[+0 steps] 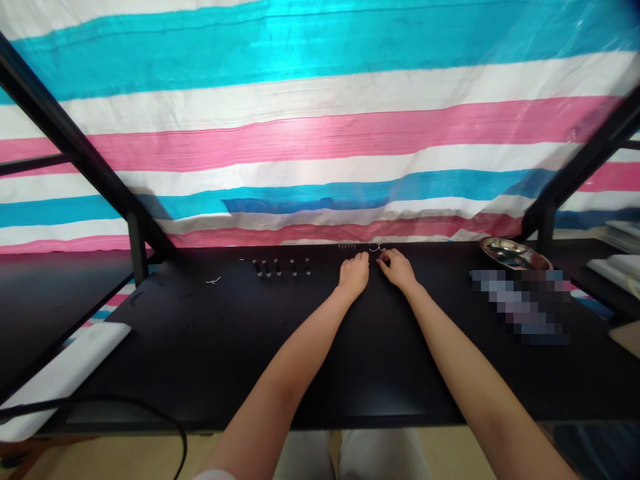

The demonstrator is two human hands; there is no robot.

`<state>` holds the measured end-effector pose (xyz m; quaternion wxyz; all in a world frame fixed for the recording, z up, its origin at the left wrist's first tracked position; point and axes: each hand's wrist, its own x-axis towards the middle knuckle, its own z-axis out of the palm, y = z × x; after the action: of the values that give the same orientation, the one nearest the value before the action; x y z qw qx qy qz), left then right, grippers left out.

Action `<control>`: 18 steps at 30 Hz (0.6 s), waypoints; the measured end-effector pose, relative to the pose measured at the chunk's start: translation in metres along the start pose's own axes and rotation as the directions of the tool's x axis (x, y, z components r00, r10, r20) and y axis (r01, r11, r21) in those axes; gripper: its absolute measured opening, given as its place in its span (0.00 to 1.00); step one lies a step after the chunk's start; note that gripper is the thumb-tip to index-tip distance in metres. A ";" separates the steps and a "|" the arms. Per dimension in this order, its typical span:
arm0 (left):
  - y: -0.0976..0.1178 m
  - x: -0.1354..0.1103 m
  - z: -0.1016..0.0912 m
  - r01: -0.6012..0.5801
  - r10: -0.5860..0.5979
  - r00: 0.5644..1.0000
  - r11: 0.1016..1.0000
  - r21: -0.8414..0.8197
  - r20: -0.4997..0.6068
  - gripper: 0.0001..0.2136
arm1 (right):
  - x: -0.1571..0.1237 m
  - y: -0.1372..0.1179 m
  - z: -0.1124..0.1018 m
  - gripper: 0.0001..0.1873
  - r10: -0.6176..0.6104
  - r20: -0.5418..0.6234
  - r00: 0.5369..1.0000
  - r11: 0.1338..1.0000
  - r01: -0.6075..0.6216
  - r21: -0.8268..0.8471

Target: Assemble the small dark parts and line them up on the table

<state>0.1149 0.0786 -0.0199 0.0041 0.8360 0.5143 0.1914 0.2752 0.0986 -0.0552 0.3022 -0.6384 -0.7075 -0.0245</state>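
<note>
My left hand [355, 275] rests at the far part of the black tabletop [380, 373], its fingers bent and pressed together. Whatever lies under those fingertips is hidden. Just to its right, my right hand [397, 268] has thumb and fingers drawn together around something small and dark that I cannot make out. Thin white curved pieces [376, 248] lie just beyond the hands. Behind my left hand is a row of tiny metal pieces [347, 247]. Farther left, several small dark cylinders [279, 267] with greyish ends form a row.
A shiny metal plate [516, 254] sits at the back right, beside a pixelated patch. A thin white strand [213, 281] lies on the left. At the left edge are a white flat object [75, 380] and a black cable [145, 402]. Striped sheeting [320, 147] hangs behind.
</note>
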 end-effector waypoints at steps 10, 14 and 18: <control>0.000 -0.008 -0.002 -0.074 0.074 0.996 0.997 0.000 -0.056 0.07 | -0.002 0.000 0.000 0.07 -0.026 -0.007 1.000 1.000 0.026 0.004; 0.004 -0.013 -0.003 -0.101 0.104 0.992 0.994 0.045 -0.067 0.08 | -0.004 -0.002 -0.002 0.08 -0.032 0.001 0.999 0.998 0.032 -0.055; 0.007 -0.019 -0.007 -0.111 0.113 0.993 0.993 0.050 -0.024 0.09 | -0.005 -0.003 -0.003 0.09 -0.030 0.003 1.000 0.997 0.030 -0.075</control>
<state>0.1115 0.0577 -0.0183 -0.0338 0.8607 0.4711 0.1899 0.2731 0.0923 -0.0544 0.2770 -0.6387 -0.7158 -0.0546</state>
